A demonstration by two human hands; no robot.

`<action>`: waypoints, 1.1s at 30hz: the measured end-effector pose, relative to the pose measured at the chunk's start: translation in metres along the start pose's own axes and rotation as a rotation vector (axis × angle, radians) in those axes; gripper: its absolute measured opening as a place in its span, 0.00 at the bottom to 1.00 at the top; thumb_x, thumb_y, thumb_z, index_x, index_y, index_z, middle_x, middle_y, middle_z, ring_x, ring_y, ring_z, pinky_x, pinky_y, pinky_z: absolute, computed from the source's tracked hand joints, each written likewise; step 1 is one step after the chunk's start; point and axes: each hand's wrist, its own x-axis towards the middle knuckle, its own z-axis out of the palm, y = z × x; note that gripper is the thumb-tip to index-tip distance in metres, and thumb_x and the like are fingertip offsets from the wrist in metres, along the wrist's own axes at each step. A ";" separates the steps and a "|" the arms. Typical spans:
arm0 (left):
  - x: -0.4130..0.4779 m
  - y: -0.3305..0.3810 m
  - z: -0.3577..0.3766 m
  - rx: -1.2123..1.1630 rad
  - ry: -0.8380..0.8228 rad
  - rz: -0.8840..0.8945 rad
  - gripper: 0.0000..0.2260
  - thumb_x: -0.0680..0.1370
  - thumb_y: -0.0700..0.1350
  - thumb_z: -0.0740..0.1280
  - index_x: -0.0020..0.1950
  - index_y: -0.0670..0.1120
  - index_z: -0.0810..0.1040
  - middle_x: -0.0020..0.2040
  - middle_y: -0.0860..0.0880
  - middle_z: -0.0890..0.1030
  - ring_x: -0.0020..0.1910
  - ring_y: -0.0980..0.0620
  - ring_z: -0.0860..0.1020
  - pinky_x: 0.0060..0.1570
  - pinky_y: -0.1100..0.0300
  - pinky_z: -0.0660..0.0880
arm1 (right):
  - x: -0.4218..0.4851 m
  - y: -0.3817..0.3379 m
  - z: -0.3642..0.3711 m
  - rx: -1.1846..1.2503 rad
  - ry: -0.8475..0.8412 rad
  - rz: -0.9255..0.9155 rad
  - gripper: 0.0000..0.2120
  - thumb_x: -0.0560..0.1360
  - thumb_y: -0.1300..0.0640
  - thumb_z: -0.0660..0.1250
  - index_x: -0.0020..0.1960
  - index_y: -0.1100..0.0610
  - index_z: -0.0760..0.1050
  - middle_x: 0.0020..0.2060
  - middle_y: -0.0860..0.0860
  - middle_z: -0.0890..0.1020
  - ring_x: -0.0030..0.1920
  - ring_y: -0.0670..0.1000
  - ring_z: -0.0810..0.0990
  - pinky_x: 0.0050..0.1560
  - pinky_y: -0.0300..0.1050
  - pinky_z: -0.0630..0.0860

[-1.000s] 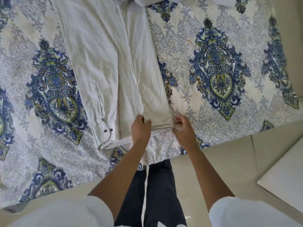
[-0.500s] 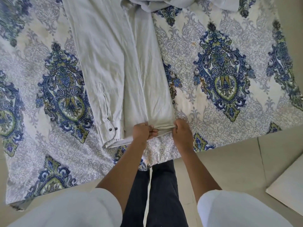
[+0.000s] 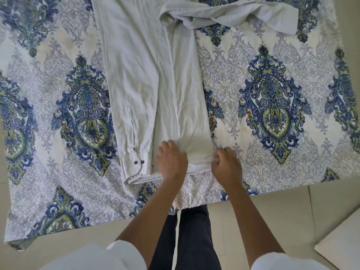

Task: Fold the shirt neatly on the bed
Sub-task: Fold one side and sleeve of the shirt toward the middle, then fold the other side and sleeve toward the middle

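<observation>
Dark trousers [image 3: 192, 240] and white short sleeves [image 3: 118, 256] fill the nearest part of the view. Pale floor tiles [image 3: 282, 215] lie on either side of them, and a light flat panel [image 3: 342, 248] lies on the floor well to the right of the grip. Two bare forearms reach forward over the near edge of the bed [image 3: 272, 162], which is covered in a white sheet printed with blue and green medallions.

Both hands meet the shirt [image 3: 136, 75] at its near end, a little way in from that edge. The left hand [image 3: 171, 159] has its fingers curled down into the cloth, which bunches and puckers under the knuckles. The right hand [image 3: 226, 163] is curled too, pinching the right corner of the same folded end. A narrow span of pale cloth shows between the two hands, and a thin white strip of hem [image 3: 196, 168] shows below it.

Just left of the left hand, a sleeve cuff [image 3: 136, 164] lies flat on the body of the shirt, with two dark buttons [image 3: 138, 162] side by side on it. Its near corner reaches slightly past the hem.

Beyond the grip, the off-white shirt runs away from the person as a long, narrow, creased panel. A lengthwise fold line rises from between the cuff and the left hand. Far past the right hand, the other sleeve [image 3: 253, 14] lies loose and rumpled across the sheet, trailing off to the right.
</observation>
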 end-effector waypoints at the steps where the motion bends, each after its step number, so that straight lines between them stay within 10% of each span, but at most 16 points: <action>1: 0.002 0.007 -0.004 0.074 0.107 0.127 0.16 0.75 0.46 0.64 0.59 0.40 0.71 0.57 0.44 0.74 0.57 0.45 0.73 0.55 0.52 0.73 | 0.007 -0.009 -0.003 0.039 0.097 -0.034 0.07 0.66 0.64 0.58 0.41 0.63 0.73 0.39 0.57 0.76 0.42 0.60 0.75 0.35 0.46 0.70; 7: 0.047 -0.002 0.032 0.352 0.033 0.569 0.27 0.79 0.51 0.45 0.75 0.40 0.50 0.76 0.41 0.53 0.76 0.44 0.50 0.75 0.47 0.47 | 0.084 -0.056 0.016 0.090 0.158 -0.277 0.20 0.76 0.56 0.53 0.64 0.59 0.73 0.66 0.59 0.72 0.67 0.57 0.69 0.66 0.53 0.67; 11: 0.051 -0.016 0.049 0.359 0.006 0.656 0.25 0.81 0.55 0.41 0.74 0.46 0.58 0.73 0.43 0.64 0.74 0.45 0.55 0.72 0.48 0.48 | 0.142 -0.061 0.035 -0.198 0.009 -0.454 0.23 0.79 0.49 0.50 0.74 0.51 0.60 0.74 0.56 0.61 0.75 0.58 0.57 0.72 0.58 0.57; 21: 0.060 -0.003 0.025 0.324 0.169 0.709 0.25 0.78 0.53 0.52 0.73 0.46 0.63 0.74 0.45 0.62 0.74 0.45 0.57 0.71 0.47 0.49 | 0.304 -0.117 -0.001 -0.327 -0.018 -0.366 0.25 0.81 0.46 0.41 0.76 0.50 0.43 0.77 0.52 0.44 0.76 0.54 0.41 0.71 0.56 0.35; 33: 0.085 0.000 0.022 0.238 0.143 0.780 0.25 0.78 0.51 0.54 0.75 0.44 0.60 0.75 0.45 0.62 0.75 0.45 0.57 0.70 0.49 0.59 | 0.363 -0.155 -0.004 -0.295 -0.072 -0.495 0.25 0.81 0.45 0.42 0.76 0.48 0.43 0.77 0.51 0.46 0.76 0.54 0.42 0.75 0.57 0.42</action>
